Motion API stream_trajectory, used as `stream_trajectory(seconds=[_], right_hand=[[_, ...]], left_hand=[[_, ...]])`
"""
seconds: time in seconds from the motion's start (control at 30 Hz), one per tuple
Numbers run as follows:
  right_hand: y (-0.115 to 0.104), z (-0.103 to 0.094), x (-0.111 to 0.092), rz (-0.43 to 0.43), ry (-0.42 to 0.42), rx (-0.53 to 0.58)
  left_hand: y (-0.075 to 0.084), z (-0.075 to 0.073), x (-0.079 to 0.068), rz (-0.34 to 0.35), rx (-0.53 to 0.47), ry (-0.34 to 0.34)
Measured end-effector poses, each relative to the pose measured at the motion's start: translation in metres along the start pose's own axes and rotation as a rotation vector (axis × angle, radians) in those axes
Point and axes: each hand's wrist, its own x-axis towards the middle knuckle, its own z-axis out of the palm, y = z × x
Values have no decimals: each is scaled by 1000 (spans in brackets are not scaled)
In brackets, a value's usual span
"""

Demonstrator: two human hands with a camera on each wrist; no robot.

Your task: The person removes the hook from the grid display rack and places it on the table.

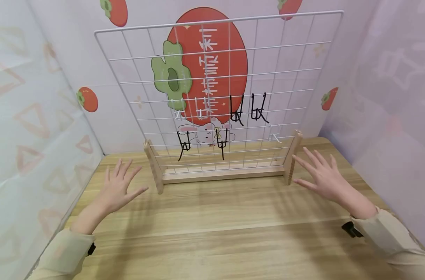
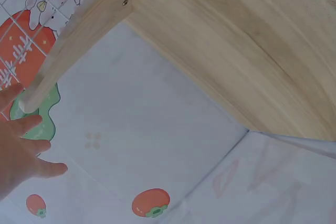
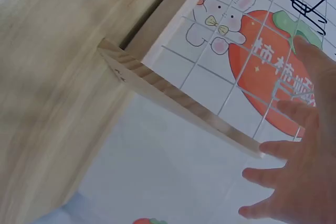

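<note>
Rack (image 1: 219, 96), between left hand (image 1: 117, 189) and right hand (image 1: 325, 179)

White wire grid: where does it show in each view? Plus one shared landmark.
Head: white wire grid spans the upper centre.
Left wrist: upper left corner, cut off by the frame.
Right wrist: upper right, cut off by the frame.
Shared landmark: the printed rabbit on the backdrop.

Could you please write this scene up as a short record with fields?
Left hand: fingers spread, holding nothing
Right hand: fingers spread, holding nothing
White wire grid panel: set in a wooden stand
Black hooks: four, hung on the panel
White hooks: three, hung likewise
Table: wood-grain
Backdrop: fruit prints, cartoon rabbit
</note>
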Motion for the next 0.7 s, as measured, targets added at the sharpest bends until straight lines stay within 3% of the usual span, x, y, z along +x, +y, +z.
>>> stream_trajectory(seconds=[0.23,0.47,0.57,0.7], right_hand=[[-3,-7,13,-81,87,10],[-2,-13,28,-264,278,10],[-2,-14,34,-330,348,31],[-4,-14,37,-345,393,43]], left_hand=[[-6,-7,19,15,6,44],[-12,-18,37,79,9,159],[-14,-24,46,54,5,142],[-15,-29,57,-22,-38,74]])
